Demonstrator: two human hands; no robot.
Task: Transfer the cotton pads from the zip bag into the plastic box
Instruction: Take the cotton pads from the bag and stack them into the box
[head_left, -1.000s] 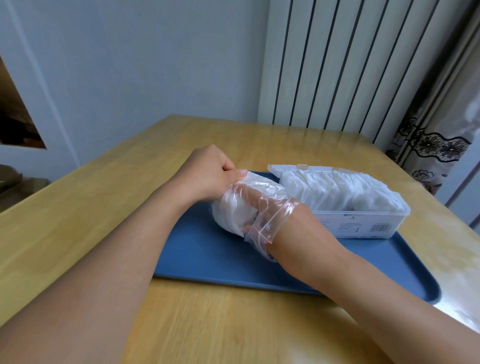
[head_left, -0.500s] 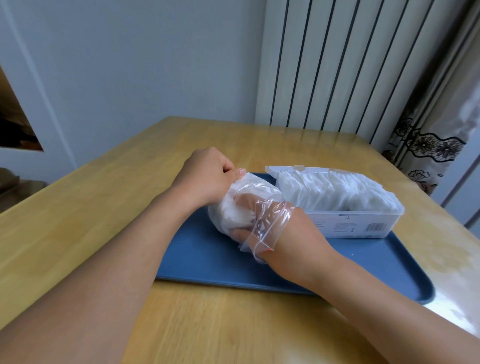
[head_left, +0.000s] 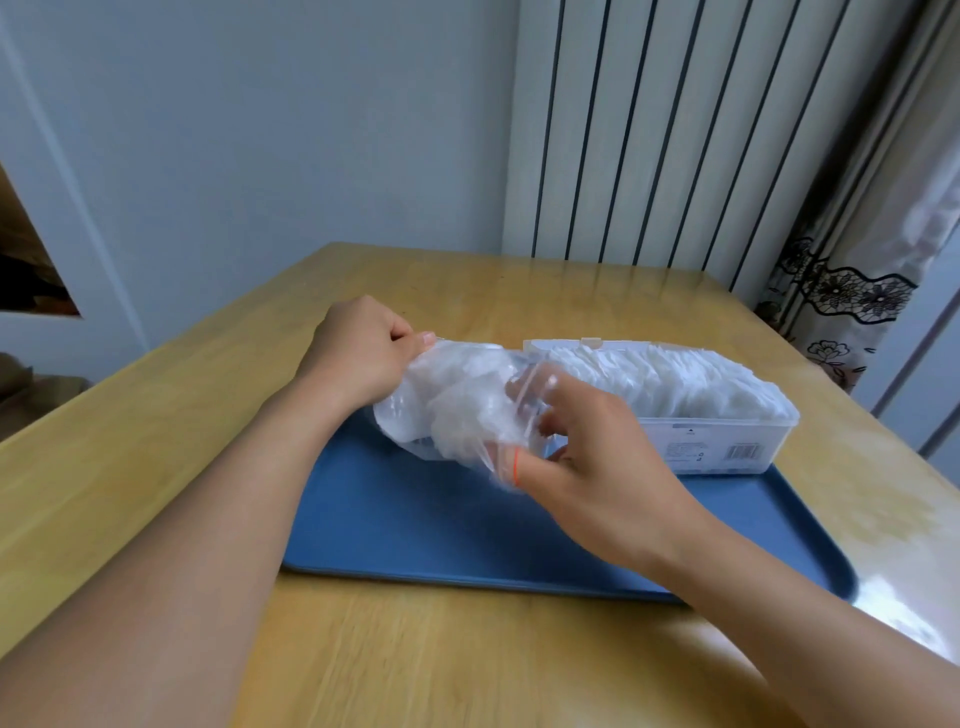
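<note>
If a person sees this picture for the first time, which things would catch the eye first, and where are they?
At the centre, both hands hold a clear zip bag above the blue tray: the left hand grips its far end, the right hand is at its mouth. Behind the right hand, an open plastic box on the tray is heaped with white cotton pads.

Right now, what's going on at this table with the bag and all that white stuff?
A person is moving cotton pads out of a clear zip bag into a plastic box. The left hand grips the bag's closed end, while the right hand is at its open mouth, fingers curled around the plastic. The bag is held just above a blue tray on the wooden table. The box, standing on the tray, already looks packed with white pads.
</note>
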